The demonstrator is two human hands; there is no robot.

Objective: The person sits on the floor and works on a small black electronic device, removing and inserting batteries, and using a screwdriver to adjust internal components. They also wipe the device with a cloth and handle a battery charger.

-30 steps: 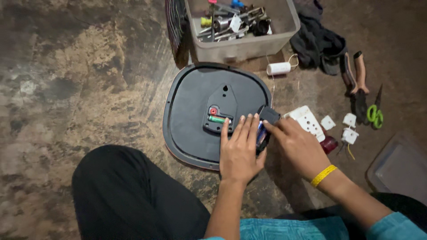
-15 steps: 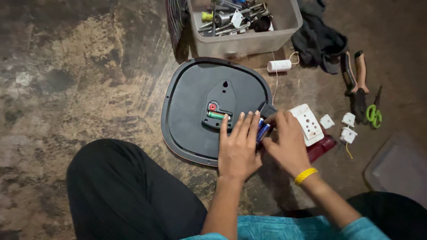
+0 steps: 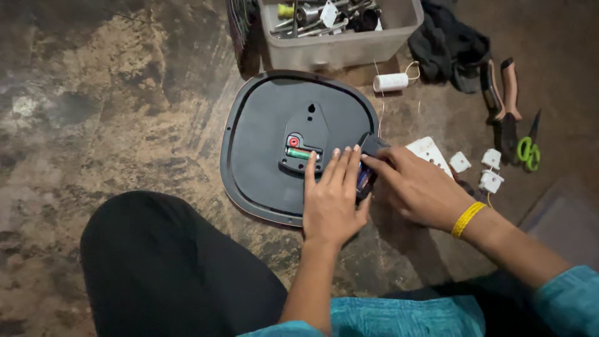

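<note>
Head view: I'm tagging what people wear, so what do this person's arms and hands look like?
Both hands are bare, with no gloves. The right hand has a thin yellow band at the wrist and a teal sleeve further up the forearm. The left hand wears no band or ring; teal cloth shows near the elbow.
</note>
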